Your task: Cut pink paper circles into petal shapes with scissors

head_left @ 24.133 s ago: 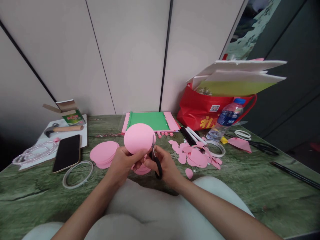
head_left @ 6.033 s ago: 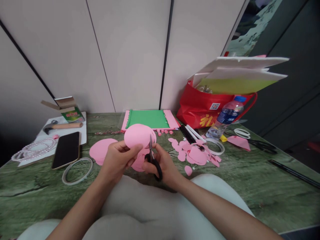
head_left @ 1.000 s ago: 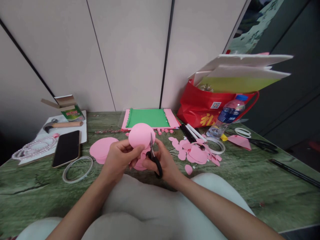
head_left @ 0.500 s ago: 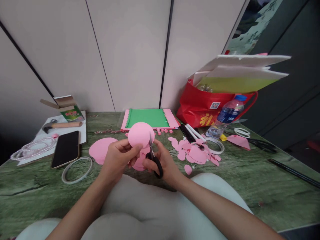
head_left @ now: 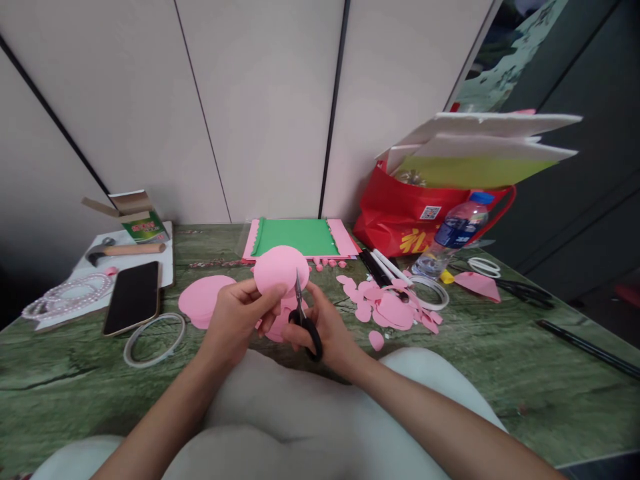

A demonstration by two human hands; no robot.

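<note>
Between thumb and fingers, my left hand (head_left: 245, 312) pinches a round pink paper piece (head_left: 277, 267), held up at the middle of the view. My right hand (head_left: 327, 330) is closed around the black handles of a pair of scissors (head_left: 311, 337). The blades point up and lie over the right part of the paper circle. Below the hands, more pink paper (head_left: 277, 328) is partly hidden by my fingers. To the left of my left hand lies a pink paper round (head_left: 203, 299). Pink paper scraps (head_left: 395, 308) are heaped to the right.
A green sheet on pink sheets (head_left: 295, 237) lies at the back. On the left are a phone (head_left: 133, 298), a tape roll (head_left: 154, 340), a hammer (head_left: 130, 249) and bead strings (head_left: 70, 297). A red bag (head_left: 385, 213) and a water bottle (head_left: 457, 230) stand right.
The scissors have shifted slightly left and tilted a little further over the paper circle, with my right hand. My left hand stays nearly in place.
</note>
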